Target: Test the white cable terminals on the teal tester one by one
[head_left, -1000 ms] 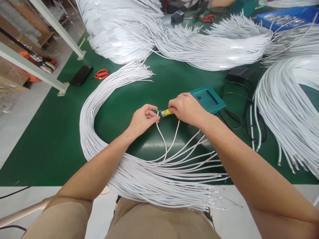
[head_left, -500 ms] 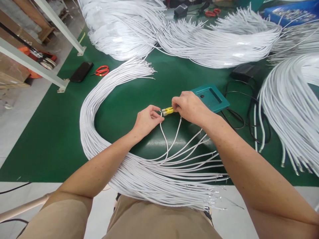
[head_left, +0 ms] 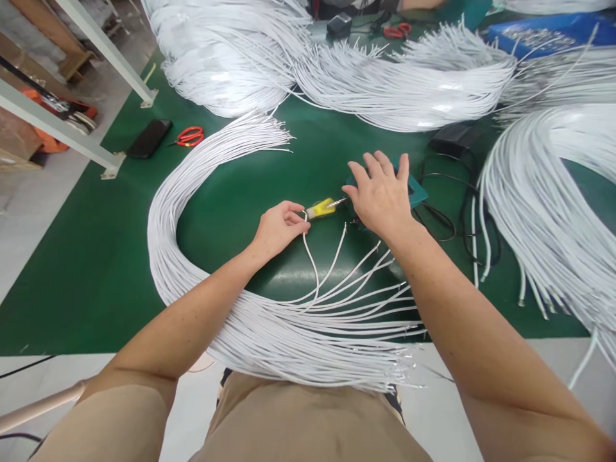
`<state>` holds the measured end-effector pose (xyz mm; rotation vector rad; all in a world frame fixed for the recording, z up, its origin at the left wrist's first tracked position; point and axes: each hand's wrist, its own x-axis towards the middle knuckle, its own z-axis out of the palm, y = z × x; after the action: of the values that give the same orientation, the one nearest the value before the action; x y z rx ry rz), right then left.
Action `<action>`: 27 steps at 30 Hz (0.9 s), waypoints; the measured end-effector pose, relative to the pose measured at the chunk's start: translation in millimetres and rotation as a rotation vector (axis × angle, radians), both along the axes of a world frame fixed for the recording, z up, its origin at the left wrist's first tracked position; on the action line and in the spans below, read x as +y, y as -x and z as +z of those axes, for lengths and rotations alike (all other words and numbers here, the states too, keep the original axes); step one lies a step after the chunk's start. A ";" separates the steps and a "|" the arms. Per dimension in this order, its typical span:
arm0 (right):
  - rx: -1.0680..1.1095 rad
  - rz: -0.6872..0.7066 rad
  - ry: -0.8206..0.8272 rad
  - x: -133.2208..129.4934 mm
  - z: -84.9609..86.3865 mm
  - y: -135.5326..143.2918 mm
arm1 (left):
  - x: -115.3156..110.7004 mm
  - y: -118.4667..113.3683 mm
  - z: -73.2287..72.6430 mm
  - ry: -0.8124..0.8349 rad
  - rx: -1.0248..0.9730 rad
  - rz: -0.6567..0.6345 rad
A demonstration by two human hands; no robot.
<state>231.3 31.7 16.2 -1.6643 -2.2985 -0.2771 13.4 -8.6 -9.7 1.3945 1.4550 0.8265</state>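
My left hand (head_left: 283, 228) pinches a white cable (head_left: 310, 253) close to its end, with thumb and fingertips together. That end lies against the pale tip of a small yellow tool (head_left: 321, 208), whose thin metal rod runs right toward my other hand. With fingers spread, my right hand (head_left: 382, 192) is over a teal tray-like base (head_left: 418, 194) and covers most of it. A second loose cable end (head_left: 344, 230) stands up just below the tool. The rest of the white cable bundle (head_left: 166, 224) curves around on the left and under my forearms.
More white cable bundles lie at the back (head_left: 231, 58) and on the right (head_left: 520, 173). Red scissors (head_left: 190, 136) and a black phone (head_left: 150, 138) are at the left. A black adapter (head_left: 452, 140) with cords sits behind the base. A blue bin (head_left: 548, 35) holds small metal parts.
My right hand has let go of the yellow tool, moved right and up, and spread its fingers. The tool's metal rod now shows. My left hand still pinches the cable.
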 end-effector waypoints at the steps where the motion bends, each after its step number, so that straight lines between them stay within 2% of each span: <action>1: 0.008 0.002 0.004 0.0 -0.9 -0.4 | -1.2 1.4 1.5 -0.005 -0.017 -0.001; 4: 0.106 0.041 0.007 -4.2 5.7 4.5 | -6.5 5.7 7.5 -0.049 -0.097 -0.018; 7: 0.376 0.118 0.090 -17.2 24.3 17.0 | -13.9 8.1 16.9 -0.130 -0.178 -0.064; 9: 0.582 0.138 0.225 -28.7 38.0 26.5 | -19.7 8.1 25.2 -0.182 -0.217 -0.097; 11: 0.766 0.156 0.439 -39.8 48.8 33.8 | -25.9 7.4 34.1 -0.213 -0.258 -0.122; 14: 1.037 0.260 0.779 -53.9 57.3 39.0 | -35.2 6.7 46.1 -0.236 -0.316 -0.161; 16: 1.177 0.329 0.883 -62.7 59.8 40.3 | -41.8 6.1 52.2 -0.247 -0.322 -0.185; 19: 1.249 0.353 0.859 -77.3 64.3 41.3 | -53.9 3.2 60.1 -0.250 -0.302 -0.209; 23: 1.163 0.351 0.692 -97.3 78.4 33.0 | -73.0 5.6 75.6 -0.249 -0.280 -0.228; 25: 1.055 0.294 0.572 -105.7 88.7 20.0 | -78.1 20.4 83.6 -0.287 -0.236 -0.193; 27: 0.966 0.204 0.407 -113.6 99.8 2.5 | -76.3 49.8 86.4 -0.335 -0.151 -0.103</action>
<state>228.8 -81.9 116.0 -1.2504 -1.7665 0.8952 -36.4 -84.9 76.7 1.6009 1.1555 1.1204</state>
